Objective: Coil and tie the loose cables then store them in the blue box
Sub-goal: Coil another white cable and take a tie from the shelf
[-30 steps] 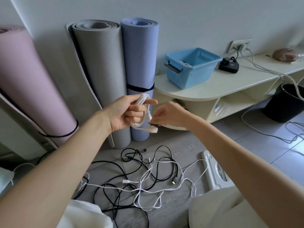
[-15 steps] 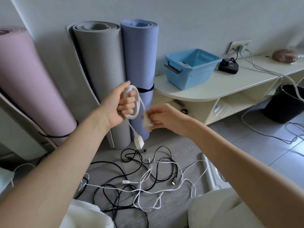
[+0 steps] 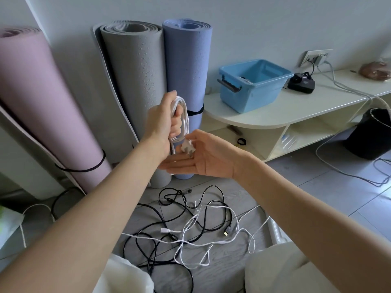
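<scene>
There is only one view. The camera sits on the person's head and looks forward and down. Both arms reach out from the bottom edge, so the left hand (image 3: pixel 161 121) and right hand (image 3: pixel 203 158) are very near, in the middle. Farther down is the floor (image 3: pixel 317 187). Ahead stands the wall (image 3: pixel 254 22) (its lines bend a bit, since the lens is wide).

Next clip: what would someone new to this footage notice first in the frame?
At centre, the left hand grips a coiled white cable, while the right hand lies open beneath its dangling plug. Below them, loose black and white cables lie tangled on the floor. The blue box waits on the low shelf at right, beside three rolled mats against the wall.
</scene>
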{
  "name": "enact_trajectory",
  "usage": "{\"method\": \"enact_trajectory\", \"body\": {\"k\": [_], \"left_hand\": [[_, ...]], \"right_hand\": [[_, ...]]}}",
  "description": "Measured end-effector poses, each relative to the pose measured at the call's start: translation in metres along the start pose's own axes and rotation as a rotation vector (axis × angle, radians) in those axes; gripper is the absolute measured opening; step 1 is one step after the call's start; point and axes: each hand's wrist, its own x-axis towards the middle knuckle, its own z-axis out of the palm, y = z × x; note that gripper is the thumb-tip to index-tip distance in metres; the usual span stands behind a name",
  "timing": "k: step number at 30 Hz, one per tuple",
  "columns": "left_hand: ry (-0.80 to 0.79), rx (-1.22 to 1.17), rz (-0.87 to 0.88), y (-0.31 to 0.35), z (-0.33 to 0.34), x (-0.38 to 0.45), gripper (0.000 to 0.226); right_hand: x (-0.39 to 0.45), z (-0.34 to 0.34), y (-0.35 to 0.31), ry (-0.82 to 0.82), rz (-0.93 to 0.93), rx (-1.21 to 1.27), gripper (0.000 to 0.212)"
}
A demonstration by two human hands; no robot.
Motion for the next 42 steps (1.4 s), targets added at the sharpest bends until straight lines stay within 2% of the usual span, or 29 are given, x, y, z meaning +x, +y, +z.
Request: {"method": "enact_trajectory", "body": {"k": [4, 7, 10, 13, 17, 20, 24, 26, 29, 32, 34, 36, 39, 42], "left_hand": [[0.042, -0.193, 0.007, 0.002, 0.001, 0.003, 0.049], [0.022, -0.199, -0.007, -0.004, 0.000, 0.007, 0.046], [-0.018, -0.165, -0.061, -0.017, 0.003, 0.005, 0.039], [-0.029, -0.152, -0.069, -0.023, 0.006, 0.004, 0.036], [-0.015, -0.154, -0.122, -0.029, 0.006, 0.001, 0.033], [-0.012, -0.257, -0.163, -0.032, 0.008, -0.004, 0.033], [-0.048, -0.457, -0.138, -0.025, 0.006, -0.003, 0.039], [-0.073, -0.465, -0.117, -0.023, 0.006, -0.003, 0.041], [-0.100, -0.455, -0.117, -0.023, 0.008, -0.005, 0.044], [-0.127, -0.425, -0.124, -0.023, 0.009, -0.006, 0.044], [-0.174, -0.406, -0.137, -0.025, 0.009, -0.007, 0.044], [-0.219, -0.414, -0.155, -0.026, 0.008, -0.008, 0.044], [-0.199, -0.383, -0.247, -0.024, 0.006, -0.007, 0.034], [-0.267, -0.274, -0.434, -0.020, -0.003, -0.005, 0.049]], "right_hand": [[0.007, -0.001, 0.001, 0.067, -0.162, 0.081, 0.033], [0.012, -0.004, 0.001, 0.220, -0.282, 0.297, 0.026], [0.009, -0.011, -0.002, 0.365, -0.400, 0.330, 0.013], [0.006, -0.015, -0.006, 0.441, -0.474, 0.219, 0.019], [0.003, -0.015, -0.005, 0.575, -0.437, -0.034, 0.024], [0.001, -0.016, -0.004, 0.651, -0.454, -0.060, 0.025], [-0.001, -0.011, -0.007, 0.573, -0.566, -0.060, 0.013], [-0.003, -0.009, -0.009, 0.579, -0.593, -0.033, 0.007], [-0.005, -0.010, -0.014, 0.566, -0.620, -0.027, 0.020], [-0.006, -0.009, -0.015, 0.575, -0.640, -0.138, 0.002], [-0.004, -0.011, -0.014, 0.607, -0.643, -0.234, 0.016], [-0.001, -0.015, -0.013, 0.676, -0.642, -0.366, 0.021], [-0.003, -0.023, -0.016, 0.785, -0.672, -0.516, 0.016], [-0.008, -0.029, -0.019, 0.775, -0.614, -0.671, 0.022]]}}
